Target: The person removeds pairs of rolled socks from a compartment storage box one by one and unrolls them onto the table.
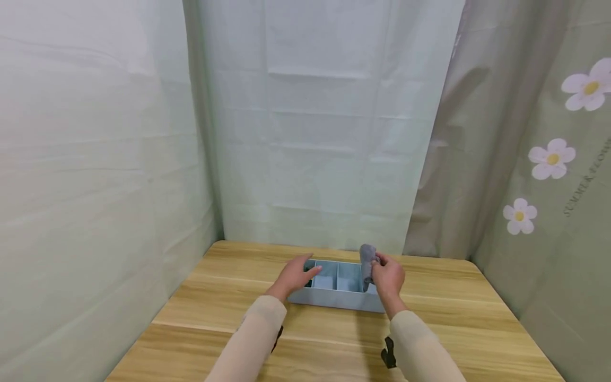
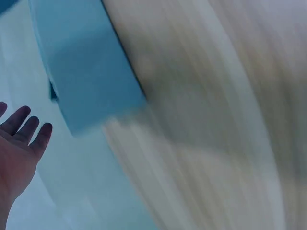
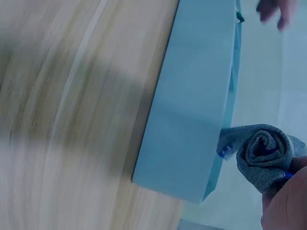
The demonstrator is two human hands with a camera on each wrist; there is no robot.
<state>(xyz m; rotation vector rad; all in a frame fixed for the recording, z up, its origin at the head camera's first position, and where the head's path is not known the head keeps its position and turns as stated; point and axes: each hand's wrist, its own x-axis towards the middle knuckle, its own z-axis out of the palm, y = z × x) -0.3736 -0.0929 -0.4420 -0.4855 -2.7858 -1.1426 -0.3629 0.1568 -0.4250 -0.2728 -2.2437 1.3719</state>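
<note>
A pale blue box (image 1: 334, 300) with a row of compartments sits on the wooden table. My right hand (image 1: 389, 277) pinches a rolled grey cloth (image 1: 367, 259) above the box's right end. In the right wrist view the cloth (image 3: 263, 155) shows a spiral end, a loose part that reaches the box rim, and small blue patches. My left hand (image 1: 294, 275), fingers extended, is over the box's left end; the left wrist view shows its fingers apart and holding nothing. Something dark green (image 1: 308, 283) lies in the leftmost compartment, partly hidden by that hand.
The two middle compartments (image 1: 350, 277) show bare blue floors. Wood tabletop (image 1: 229, 307) extends around the box. A pale curtain (image 1: 315, 175) hangs behind the table, with another at the left and a flower-printed one (image 1: 549, 223) at the right.
</note>
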